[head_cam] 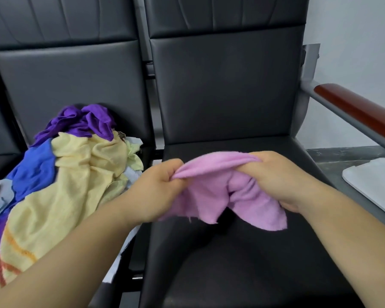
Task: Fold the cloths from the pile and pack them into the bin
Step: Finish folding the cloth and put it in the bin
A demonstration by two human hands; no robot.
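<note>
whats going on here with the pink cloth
A person holds a pink cloth just above the black chair seat, the left hand pinching one edge and the right hand gripping the other. It hangs crumpled, not yet folded. The pile of yellow, blue and purple cloths lies to the left.

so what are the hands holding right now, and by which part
Both hold the pink cloth by its upper edge: the left hand pinches the left end, the right hand grips the right end. The rest hangs above the black chair seat.
</note>
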